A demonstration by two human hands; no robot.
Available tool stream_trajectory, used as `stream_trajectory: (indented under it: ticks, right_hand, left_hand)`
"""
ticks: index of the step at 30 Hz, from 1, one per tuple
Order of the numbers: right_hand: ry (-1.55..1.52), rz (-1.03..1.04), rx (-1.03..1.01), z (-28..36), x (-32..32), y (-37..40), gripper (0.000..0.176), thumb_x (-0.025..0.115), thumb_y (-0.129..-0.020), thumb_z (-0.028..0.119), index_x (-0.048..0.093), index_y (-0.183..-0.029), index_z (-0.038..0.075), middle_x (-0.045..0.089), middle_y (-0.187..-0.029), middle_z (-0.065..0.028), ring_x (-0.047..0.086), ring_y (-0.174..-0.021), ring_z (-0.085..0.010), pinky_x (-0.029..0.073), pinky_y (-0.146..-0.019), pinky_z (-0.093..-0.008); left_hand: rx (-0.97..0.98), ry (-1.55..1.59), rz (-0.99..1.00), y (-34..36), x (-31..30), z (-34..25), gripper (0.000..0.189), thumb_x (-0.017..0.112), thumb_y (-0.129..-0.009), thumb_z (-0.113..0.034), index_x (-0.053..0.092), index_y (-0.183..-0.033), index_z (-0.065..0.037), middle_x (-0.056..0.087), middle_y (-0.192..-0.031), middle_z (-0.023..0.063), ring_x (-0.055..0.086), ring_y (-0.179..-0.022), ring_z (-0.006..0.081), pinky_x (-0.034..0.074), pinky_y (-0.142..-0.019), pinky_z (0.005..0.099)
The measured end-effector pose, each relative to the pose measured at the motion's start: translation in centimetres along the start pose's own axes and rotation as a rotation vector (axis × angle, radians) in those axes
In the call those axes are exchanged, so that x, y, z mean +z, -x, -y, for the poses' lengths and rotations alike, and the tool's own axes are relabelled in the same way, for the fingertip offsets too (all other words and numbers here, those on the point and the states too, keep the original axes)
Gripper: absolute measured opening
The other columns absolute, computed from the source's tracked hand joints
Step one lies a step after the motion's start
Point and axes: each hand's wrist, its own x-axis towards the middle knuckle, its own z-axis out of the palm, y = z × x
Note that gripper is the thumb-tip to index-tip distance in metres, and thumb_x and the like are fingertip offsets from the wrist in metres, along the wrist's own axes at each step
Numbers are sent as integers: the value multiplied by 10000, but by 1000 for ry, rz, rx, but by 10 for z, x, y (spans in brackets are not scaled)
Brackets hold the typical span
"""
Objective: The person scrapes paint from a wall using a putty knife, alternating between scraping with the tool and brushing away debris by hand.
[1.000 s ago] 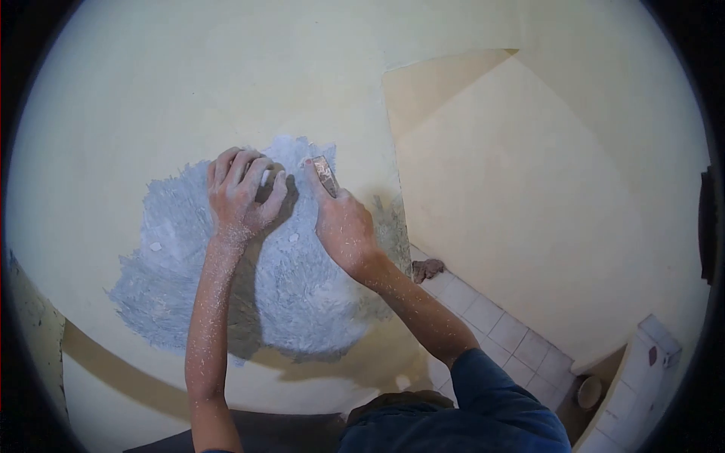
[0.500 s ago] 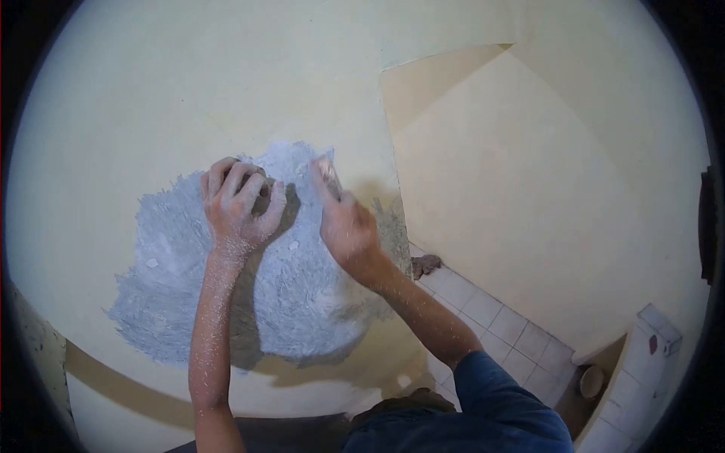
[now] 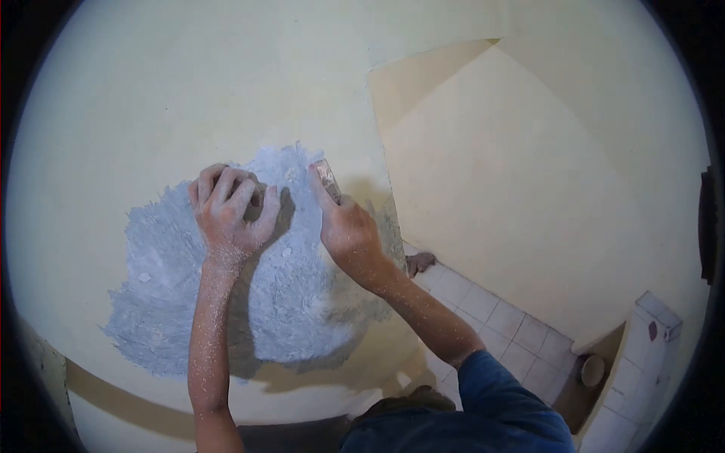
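A cream painted wall (image 3: pixel 226 75) fills the left and middle of the view, with a rough grey scraped patch (image 3: pixel 291 302) on it. My right hand (image 3: pixel 351 234) grips a metal scraper (image 3: pixel 327 181), its index finger stretched along the blade, which lies against the patch's upper right edge. Left of it, my left hand (image 3: pixel 230 215) rests with bent, spread fingers on the upper part of the patch, holding nothing visible. White dust covers its fingers and forearm.
The wall's vertical edge runs just right of the scraper. Beyond are another cream wall (image 3: pixel 529 174), a tiled floor (image 3: pixel 491 309), a brown cloth-like thing (image 3: pixel 420 263), a round container (image 3: pixel 593 370) in a recess, and a tiled ledge (image 3: pixel 630 377).
The view has shifted slightly, so the wall and patch appear further left. The scraper's metal blade shows more sharply, and my left hand appears slightly further left.
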Motion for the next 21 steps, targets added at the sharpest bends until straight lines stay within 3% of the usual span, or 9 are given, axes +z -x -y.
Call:
stream_trajectory:
  ticks: [3, 6, 12, 15, 21]
  right_hand:
    - [61, -12, 43, 3, -5, -25, 770, 509, -845, -39, 338, -1553, 210, 600, -806, -259, 640, -762, -422, 531, -793, -501]
    - [-9, -87, -82, -7, -3, -11, 773, 504, -841, -39, 321, -1559, 180, 591, -798, -247, 633, -746, -411, 530, -772, -497]
    - [34, 25, 16, 11, -19, -34, 764, 479, -856, -39, 296, -1569, 166, 585, -793, -261, 628, -746, -428, 527, -756, -499]
    - [-51, 92, -5, 4, -12, -7, 770, 472, -853, -46, 289, -1571, 162, 598, -818, -289, 643, -777, -441, 528, -770, -503]
    - [-59, 69, 5, 16, -29, -27, 751, 453, -872, -38, 294, -1569, 190, 608, -913, -320, 655, -825, -453, 525, -804, -517]
  left_hand:
    - [17, 9, -17, 1, 1, 0, 169, 753, -740, -188, 621, -697, -91, 644, -852, 30, 565, -968, 277, 389, -848, 410]
    - [-7, -2, 7, -2, 0, -3, 190, 751, -740, -190, 603, -671, -94, 642, -842, 26, 566, -959, 271, 385, -841, 407]
    - [-13, 14, -3, -2, 0, -2, 213, 749, -742, -190, 581, -650, -97, 631, -823, 19, 557, -930, 265, 380, -832, 401]
    - [-24, 37, -5, -3, -1, -1, 204, 747, -742, -191, 589, -659, -92, 629, -822, 20, 553, -924, 262, 378, -836, 401]
    - [-15, 38, 0, -4, -1, -1, 198, 748, -739, -189, 592, -673, -84, 620, -813, 25, 552, -921, 260, 372, -826, 395]
